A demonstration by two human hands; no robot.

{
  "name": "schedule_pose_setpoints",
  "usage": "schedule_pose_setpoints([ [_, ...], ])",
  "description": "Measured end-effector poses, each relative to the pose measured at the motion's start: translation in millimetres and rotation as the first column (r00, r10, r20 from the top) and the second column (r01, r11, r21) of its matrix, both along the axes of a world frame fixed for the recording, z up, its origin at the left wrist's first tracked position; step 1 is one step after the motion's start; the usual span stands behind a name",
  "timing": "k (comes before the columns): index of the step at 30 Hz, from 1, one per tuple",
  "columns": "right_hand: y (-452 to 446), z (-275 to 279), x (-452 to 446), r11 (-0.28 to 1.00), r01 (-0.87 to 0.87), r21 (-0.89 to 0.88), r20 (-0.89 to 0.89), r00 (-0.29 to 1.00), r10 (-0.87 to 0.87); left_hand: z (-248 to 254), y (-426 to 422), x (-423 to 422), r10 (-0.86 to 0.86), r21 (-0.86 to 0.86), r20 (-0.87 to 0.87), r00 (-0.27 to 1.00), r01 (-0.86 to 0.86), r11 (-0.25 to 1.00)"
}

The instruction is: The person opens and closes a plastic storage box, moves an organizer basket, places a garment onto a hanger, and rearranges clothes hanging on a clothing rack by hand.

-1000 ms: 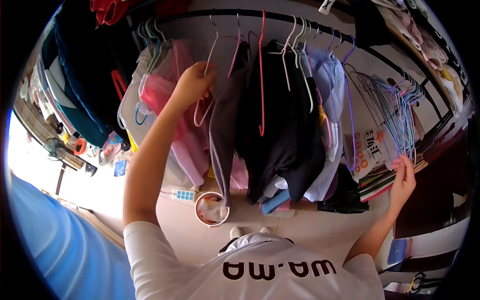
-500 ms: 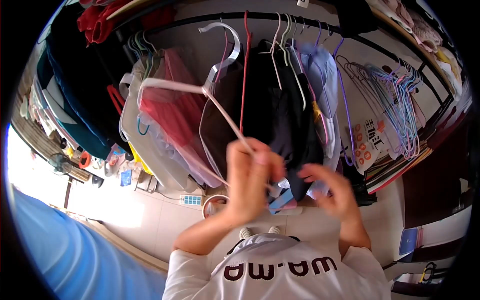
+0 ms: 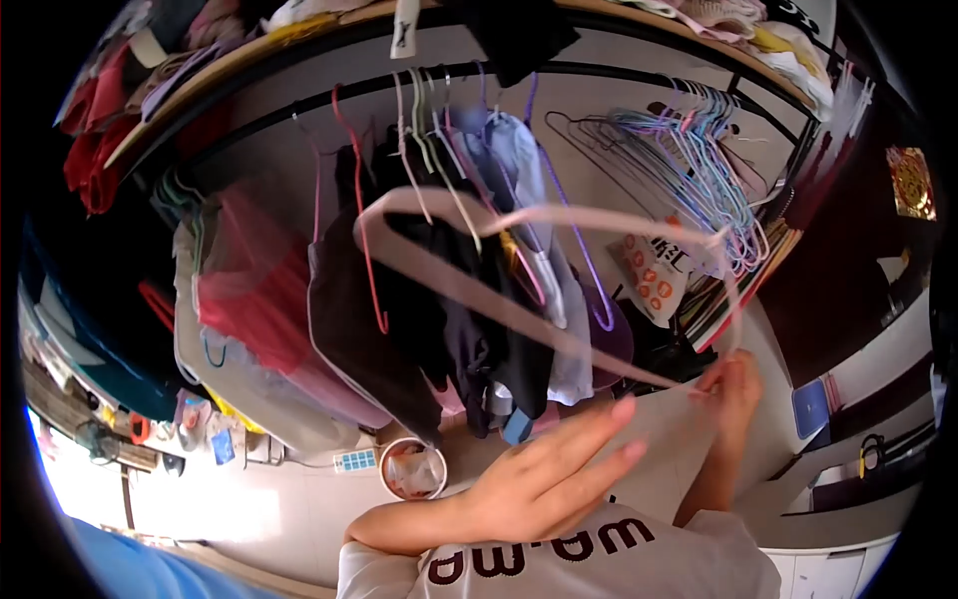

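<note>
Hanger (image 3: pixel 499 311), its end pinched by the right hand (image 3: pixel 733 391) at frame right, should prove light, stiff, best held by corners; left hand (image 3: pixel 544 484), lower centre, spread.

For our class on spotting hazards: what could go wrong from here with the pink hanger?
The pink hanger might snag the hanging clothes, since in this view it crosses in front of them. It could also slip or swing: only the right hand appears to hold it, while the left hand is open and seems apart from it.
</note>
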State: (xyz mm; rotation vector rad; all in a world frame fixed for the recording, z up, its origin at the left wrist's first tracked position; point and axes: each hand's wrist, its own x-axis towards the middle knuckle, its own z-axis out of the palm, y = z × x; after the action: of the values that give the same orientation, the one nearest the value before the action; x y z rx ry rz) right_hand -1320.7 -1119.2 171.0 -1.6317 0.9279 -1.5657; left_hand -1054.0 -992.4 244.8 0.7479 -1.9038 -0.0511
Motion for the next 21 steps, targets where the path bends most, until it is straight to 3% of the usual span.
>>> schedule_pose_setpoints([
  [2,-8.9,-2.3,-39.6,0.988,0.154,0.028,0.002,0.988,-0.155,-7.9,3.8,12.8,-0.064,0.030,0.019,0.998,0.063,0.998],
  [8,-28.5,18.0,-38.4,0.894,0.444,0.064,-0.063,0.895,-0.441,-15.4,-3.8,40.4,0.269,0.048,-0.194,0.944,-0.264,0.963],
  [9,-36.3,23.6,-27.9,0.888,0.459,0.000,-0.114,0.883,-0.456,-13.5,-4.7,44.1,0.297,0.055,-0.216,0.930,-0.292,0.955],
  [13,-96.4,29.3,6.3,0.906,0.385,-0.175,-0.132,0.903,-0.409,-18.5,-4.7,53.5,0.350,0.064,-0.209,0.913,-0.344,0.937],
  [15,-117.3,38.7,28.5,0.905,0.307,-0.295,-0.236,0.895,-0.380,-23.3,-4.9,54.6,0.362,0.035,-0.171,0.917,-0.361,0.932],
  [19,-128.9,58.3,68.8,0.923,0.284,-0.260,-0.367,0.855,-0.366,-22.2,3.1,62.5,0.478,0.058,-0.171,0.862,-0.475,0.878],
  [21,-131.6,52.3,71.8,0.911,0.261,-0.318,-0.427,0.819,-0.384,-20.2,3.0,84.6,0.585,-0.051,-0.136,0.799,-0.596,0.802],
])
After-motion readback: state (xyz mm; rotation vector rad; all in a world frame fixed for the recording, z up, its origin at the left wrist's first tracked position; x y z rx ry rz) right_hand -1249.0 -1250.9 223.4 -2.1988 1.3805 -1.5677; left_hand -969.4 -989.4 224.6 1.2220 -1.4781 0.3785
